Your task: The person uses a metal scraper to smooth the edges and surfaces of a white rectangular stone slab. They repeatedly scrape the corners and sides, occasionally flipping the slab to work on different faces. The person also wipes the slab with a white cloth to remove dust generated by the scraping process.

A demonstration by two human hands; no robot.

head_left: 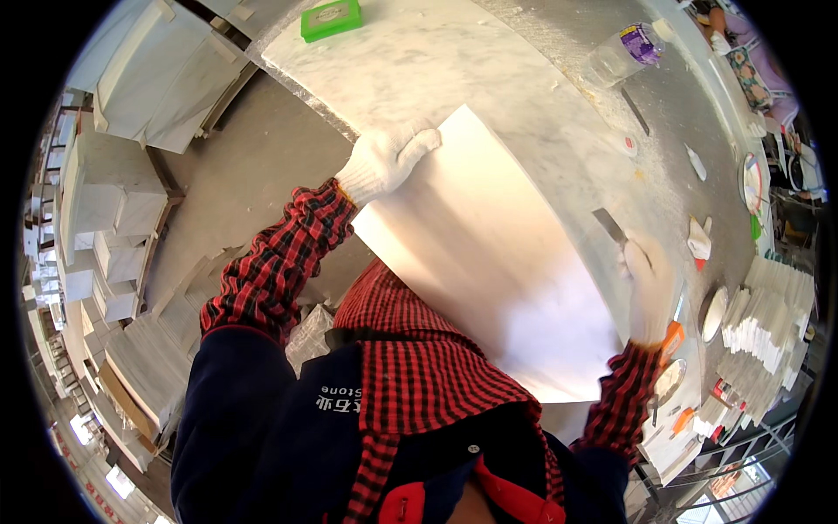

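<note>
A white rectangular panel (489, 236) lies slanted in front of my body, partly over the grey-veined marble tabletop (393, 61). My left hand (388, 162), in a white knitted glove, grips the panel's far left corner, with the thumb on the top face. At the panel's right side, my right hand (648, 279), also gloved, is closed around a putty knife (609, 225). Its flat metal blade points up and left, past the panel's right edge. The handle is hidden in the fist.
A green box (331, 19) sits at the table's far end. To the right are a plastic bottle (627, 54), a dark metal strip (635, 111), a small white tube (696, 163) and an orange-handled tool (672, 341). Pale tiles (768, 306) stand stacked at far right; stone slabs (166, 79) lean at left.
</note>
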